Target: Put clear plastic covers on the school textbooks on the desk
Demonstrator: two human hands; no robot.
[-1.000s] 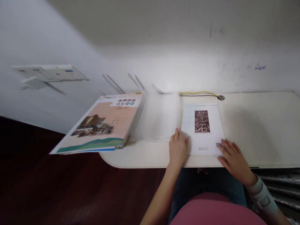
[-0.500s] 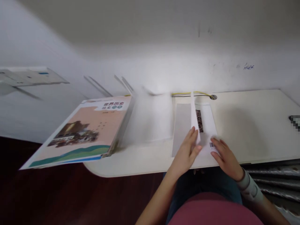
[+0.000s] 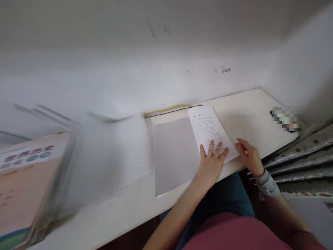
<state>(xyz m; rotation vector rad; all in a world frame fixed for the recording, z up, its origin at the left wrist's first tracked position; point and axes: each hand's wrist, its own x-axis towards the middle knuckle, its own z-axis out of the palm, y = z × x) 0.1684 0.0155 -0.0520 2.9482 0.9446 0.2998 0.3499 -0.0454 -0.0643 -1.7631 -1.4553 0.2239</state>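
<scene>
A book lies on the desk, showing a page of printed text with a short heading. My left hand rests flat on the lower part of that page, its fingers spread. Just beyond the page's lower right edge is my right hand, fingers loosely bent and nothing visible in them. A plain grey sheet extends flat to the left of the page; whether it is joined to the book is hidden.
A stack of books with a pink cover stands at the left of the white desk, beside a blurred white object. A yellow cable runs along the wall. A pixelated item lies far right, above patterned fabric.
The view has turned to the right. The barcoded white cover and the raised flap have given way to a flat text page. My left hand now lies spread on it; my right hand has moved off it.
</scene>
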